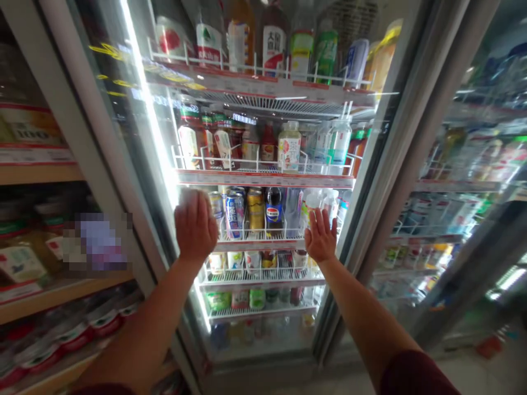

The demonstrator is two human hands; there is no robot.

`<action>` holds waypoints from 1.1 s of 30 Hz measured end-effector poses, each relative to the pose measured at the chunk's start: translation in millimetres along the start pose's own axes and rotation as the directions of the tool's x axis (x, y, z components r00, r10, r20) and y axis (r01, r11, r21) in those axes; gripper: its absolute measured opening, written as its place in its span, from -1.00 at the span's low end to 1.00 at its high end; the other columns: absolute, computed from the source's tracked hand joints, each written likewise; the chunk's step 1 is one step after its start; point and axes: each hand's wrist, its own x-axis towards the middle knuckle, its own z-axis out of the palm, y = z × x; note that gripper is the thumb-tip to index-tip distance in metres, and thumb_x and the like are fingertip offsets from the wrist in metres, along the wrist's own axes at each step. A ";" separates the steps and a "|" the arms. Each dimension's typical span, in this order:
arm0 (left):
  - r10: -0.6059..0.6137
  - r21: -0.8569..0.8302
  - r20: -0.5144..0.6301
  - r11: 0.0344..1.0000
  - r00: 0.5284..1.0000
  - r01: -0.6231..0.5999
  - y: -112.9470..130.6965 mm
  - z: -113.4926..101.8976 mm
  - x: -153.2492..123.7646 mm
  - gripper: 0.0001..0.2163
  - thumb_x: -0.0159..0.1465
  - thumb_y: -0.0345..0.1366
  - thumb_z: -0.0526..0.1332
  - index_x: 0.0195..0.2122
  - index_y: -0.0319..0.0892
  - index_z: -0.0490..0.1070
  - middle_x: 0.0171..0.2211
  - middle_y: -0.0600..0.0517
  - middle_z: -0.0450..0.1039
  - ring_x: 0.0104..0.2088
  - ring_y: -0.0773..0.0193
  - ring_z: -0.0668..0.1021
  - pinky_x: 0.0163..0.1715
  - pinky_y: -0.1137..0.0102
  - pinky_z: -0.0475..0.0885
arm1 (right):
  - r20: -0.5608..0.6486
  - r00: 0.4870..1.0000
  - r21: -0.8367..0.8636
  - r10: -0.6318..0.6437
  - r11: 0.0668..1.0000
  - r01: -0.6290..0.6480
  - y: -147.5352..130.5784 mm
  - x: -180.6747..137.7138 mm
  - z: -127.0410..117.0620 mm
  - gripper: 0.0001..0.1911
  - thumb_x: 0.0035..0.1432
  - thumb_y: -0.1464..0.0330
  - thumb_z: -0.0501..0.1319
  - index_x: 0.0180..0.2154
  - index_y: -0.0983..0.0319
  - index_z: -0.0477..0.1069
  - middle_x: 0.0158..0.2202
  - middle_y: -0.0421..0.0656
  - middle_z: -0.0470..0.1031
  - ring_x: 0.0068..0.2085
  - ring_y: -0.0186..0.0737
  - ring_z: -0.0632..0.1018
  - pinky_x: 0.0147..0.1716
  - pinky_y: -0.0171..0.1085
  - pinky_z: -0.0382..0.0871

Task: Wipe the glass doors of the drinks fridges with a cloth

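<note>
Both my hands are raised before an upright drinks fridge (263, 178) with lit shelves. My left hand (195, 226), slightly blurred, is near the bright left edge, its fingers stretched upward and holding nothing. On the other side, my right hand (321, 236) has its fingers spread, palm toward the fridge, with nothing in it. Reflections suggest glass in front of the shelves; whether either hand touches it I cannot tell. Between the hands stand a blue can (234, 214), a gold can (256, 210) and a dark Pepsi bottle (274, 211). A pale-labelled tea bottle (290, 146) stands one shelf higher.
Large bottles, among them a green bottle (327, 52), line the top shelf behind a wire rail. Wooden shelving (37, 174) with jars and bottles runs along the left. Another drinks fridge (461, 186) is at the right, past a metal frame (405, 137).
</note>
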 end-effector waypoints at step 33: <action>0.459 0.031 0.036 0.887 0.887 -0.461 109.9 22.6 18.2 -0.39 0.39 -0.40 0.08 0.45 -0.20 -0.04 0.46 -0.06 -0.04 0.48 0.13 -0.15 0.46 0.17 -0.05 | -0.009 1.000 0.000 0.003 1.000 -0.003 -1.8 0.9 -0.1 -0.29 0.39 0.33 0.01 0.47 0.21 -0.20 0.36 0.02 0.28 0.42 -0.04 0.19 0.40 0.04 -0.07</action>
